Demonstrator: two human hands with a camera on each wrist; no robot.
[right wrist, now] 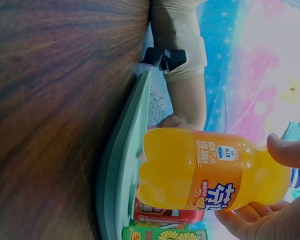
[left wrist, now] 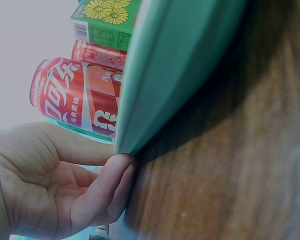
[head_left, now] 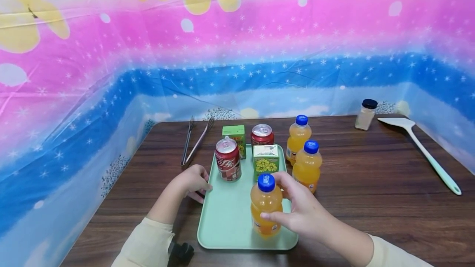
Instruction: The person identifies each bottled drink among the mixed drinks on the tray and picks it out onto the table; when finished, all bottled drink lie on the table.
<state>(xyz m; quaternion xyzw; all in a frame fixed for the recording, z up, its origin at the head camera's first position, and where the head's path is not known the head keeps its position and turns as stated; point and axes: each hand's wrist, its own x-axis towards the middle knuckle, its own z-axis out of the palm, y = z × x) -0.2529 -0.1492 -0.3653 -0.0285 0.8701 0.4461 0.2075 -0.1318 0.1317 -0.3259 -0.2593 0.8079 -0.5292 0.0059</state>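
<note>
My right hand grips an orange soda bottle with a blue cap, over the near right part of the green tray. In the right wrist view the bottle stands upright close to the tray; whether its base touches is unclear. Thumb and fingers of my left hand pinch the tray's left rim. On the tray's far half are a red soda can, another red can, a green drink carton and a second green carton, partly hidden.
Two more orange soda bottles stand just right of the tray, one farther back and one nearer. Metal tongs lie behind my left hand. A black-lidded jar and a pale spatula are at the right.
</note>
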